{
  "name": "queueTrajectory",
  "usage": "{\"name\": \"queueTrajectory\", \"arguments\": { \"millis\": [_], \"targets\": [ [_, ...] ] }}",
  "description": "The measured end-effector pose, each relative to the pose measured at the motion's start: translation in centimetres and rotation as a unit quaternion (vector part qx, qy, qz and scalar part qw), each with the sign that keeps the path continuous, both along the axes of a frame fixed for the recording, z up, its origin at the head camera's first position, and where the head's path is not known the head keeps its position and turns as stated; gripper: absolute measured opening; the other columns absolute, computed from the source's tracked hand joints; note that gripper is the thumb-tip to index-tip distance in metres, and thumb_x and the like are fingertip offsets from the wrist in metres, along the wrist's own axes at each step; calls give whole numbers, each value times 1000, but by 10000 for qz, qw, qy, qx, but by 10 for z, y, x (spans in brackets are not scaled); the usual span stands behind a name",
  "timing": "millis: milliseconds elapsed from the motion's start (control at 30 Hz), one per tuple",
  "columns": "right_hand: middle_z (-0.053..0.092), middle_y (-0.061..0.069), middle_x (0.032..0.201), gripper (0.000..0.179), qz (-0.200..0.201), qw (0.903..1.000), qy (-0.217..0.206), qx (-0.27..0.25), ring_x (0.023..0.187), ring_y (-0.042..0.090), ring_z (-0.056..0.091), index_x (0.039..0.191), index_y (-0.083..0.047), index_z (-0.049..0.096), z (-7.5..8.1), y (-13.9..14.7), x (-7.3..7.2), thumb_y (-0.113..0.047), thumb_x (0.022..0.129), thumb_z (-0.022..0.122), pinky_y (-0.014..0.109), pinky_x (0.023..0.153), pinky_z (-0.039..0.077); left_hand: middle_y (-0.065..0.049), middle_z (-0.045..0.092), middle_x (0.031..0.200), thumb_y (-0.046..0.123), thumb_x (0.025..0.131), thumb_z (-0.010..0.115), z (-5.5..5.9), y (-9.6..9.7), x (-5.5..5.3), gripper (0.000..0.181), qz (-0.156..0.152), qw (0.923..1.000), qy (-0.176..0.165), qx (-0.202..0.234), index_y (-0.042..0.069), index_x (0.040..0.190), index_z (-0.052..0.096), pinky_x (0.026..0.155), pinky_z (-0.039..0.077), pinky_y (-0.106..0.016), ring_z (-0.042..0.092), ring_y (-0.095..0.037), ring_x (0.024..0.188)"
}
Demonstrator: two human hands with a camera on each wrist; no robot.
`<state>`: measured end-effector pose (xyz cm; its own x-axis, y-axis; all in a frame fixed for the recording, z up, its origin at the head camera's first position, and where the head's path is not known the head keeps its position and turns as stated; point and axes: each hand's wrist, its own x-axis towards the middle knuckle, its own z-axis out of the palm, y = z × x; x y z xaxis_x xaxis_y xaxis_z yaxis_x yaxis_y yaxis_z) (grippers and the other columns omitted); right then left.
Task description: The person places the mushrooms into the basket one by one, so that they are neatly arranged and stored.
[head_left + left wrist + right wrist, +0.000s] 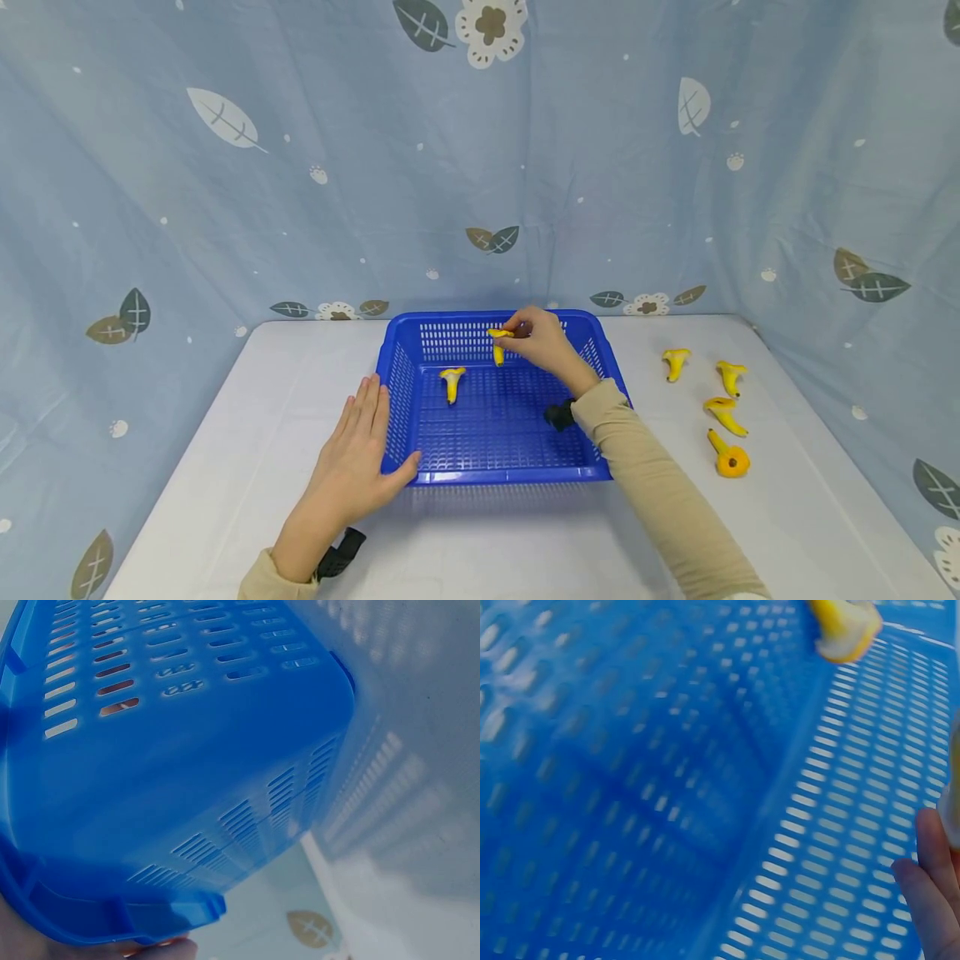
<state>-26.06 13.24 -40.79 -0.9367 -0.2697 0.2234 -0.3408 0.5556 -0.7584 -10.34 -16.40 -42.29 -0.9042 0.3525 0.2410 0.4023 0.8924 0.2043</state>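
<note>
Currently | 1 basket (510,477) | mushrooms (452,384): 1 pinched, 1 lying inside, 4 outside

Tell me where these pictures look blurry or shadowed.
Head view: fairly sharp, soft shadow in front of the blue perforated plastic basket; left wrist view: striped shadows across the white tabletop; right wrist view: the basket looks blurred, especially toward the left.

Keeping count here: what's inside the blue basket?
One yellow mushroom lies in the blue basket; the right hand pinches a second mushroom over it. Whatever the right sleeve covers at the right side can't be seen.
</note>
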Motion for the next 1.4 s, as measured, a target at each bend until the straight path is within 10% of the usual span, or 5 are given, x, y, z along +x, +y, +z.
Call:
{"name": "queueTrajectory", "arguments": {
  "millis": [1400],
  "targets": [
    [57,3,77,16,800,9735,-177,2137,70,15,51,80,-5,66,-33,-24,3,-14,85,79,28,61,46,-30,12,160,48,89,62,2,1,0,97,-11,10000,-94,30,-14,151,21,120,16,-53,10,-42,149]
  ]
}}
